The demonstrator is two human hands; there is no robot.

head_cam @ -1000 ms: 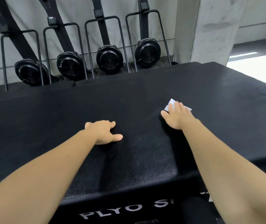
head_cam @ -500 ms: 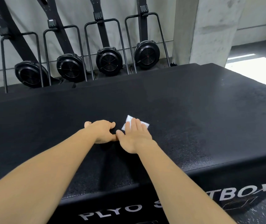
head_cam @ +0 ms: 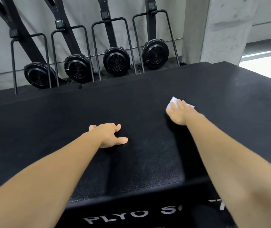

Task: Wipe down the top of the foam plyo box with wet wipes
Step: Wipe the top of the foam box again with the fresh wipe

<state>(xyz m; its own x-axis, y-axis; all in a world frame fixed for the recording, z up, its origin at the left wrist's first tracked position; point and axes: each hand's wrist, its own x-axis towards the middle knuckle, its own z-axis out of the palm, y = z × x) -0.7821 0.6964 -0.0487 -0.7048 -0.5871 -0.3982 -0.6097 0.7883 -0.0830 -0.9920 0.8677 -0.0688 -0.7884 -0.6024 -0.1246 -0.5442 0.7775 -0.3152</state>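
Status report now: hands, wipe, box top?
Right hand flat, pressing wet wipe on plyo box top. Left hand rests on top, empty. No obstacle seen.

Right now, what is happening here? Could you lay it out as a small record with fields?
surface: black plyo box, white lettering "PLYO" on its near side
left hand: rests on the box top, fingers spread, holds nothing
right hand: flat, presses a white wet wipe onto the top
wipe position: under the right fingers, farther away and to the right of the left hand
behind the box: four black fan machines in a row; concrete pillar to their right
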